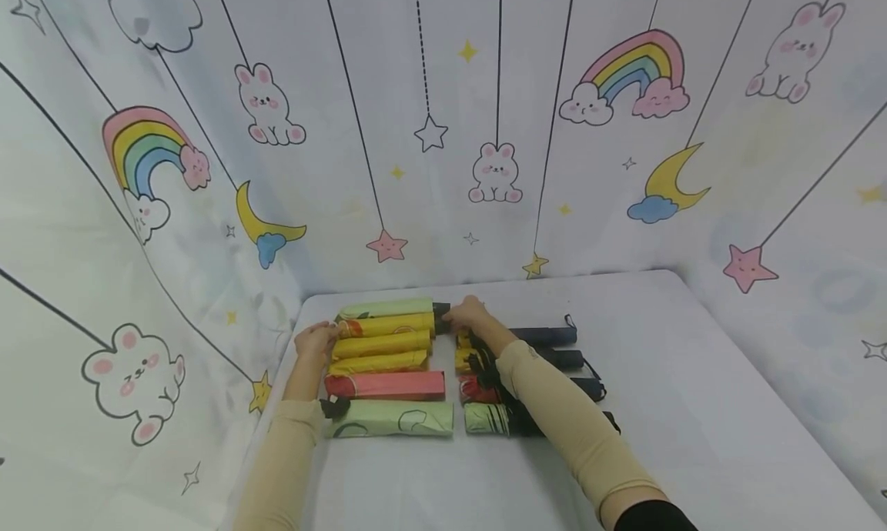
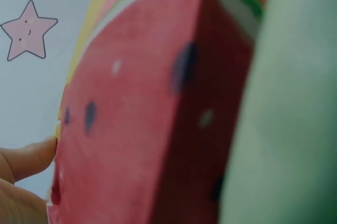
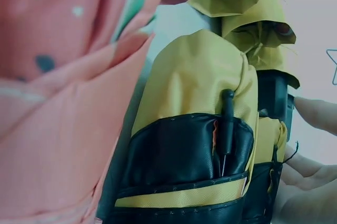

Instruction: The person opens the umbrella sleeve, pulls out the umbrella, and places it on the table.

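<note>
Looks like the yellow umbrella (image 1: 386, 325), second from the back in the left column on the table (image 1: 409, 485), is pinched at both ends by left hand (image 1: 316, 340) and right hand (image 1: 476, 320), fingers nearly closed, probably so it can be lined up.
</note>
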A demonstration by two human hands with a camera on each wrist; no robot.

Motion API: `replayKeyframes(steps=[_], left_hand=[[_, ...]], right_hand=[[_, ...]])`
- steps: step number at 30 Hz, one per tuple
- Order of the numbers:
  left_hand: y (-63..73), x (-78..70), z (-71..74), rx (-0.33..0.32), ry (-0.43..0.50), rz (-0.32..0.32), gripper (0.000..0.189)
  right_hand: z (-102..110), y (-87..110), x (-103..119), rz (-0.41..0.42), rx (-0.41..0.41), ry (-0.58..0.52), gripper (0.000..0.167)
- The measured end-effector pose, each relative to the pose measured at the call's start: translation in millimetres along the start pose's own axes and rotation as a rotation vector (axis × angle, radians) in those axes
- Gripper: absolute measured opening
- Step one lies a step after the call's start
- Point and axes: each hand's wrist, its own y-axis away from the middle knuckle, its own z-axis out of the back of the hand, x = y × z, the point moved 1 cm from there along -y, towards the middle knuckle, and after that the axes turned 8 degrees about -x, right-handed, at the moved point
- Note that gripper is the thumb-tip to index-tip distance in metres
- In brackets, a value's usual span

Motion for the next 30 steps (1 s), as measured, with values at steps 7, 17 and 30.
replayKeyframes(steps=[7, 17, 30], left_hand=[[0.7, 4.6, 1.1, 0.010, 0.034, 0.015, 0.062], [-10.1, 7.3, 6.9, 0.018, 0.101, 0.102, 0.065], [-13.0, 9.1, 9.8, 0.007, 0.221, 0.142, 0.067]], right_hand=[[5.2, -1.4, -3.8, -0.071, -0.010, -0.088, 0.067], [3.9, 8.6, 6.8, -0.090, 0.047, -0.308, 0.079], [-4.2, 8.2, 15.1, -0.083, 0.190, -0.560, 0.068]])
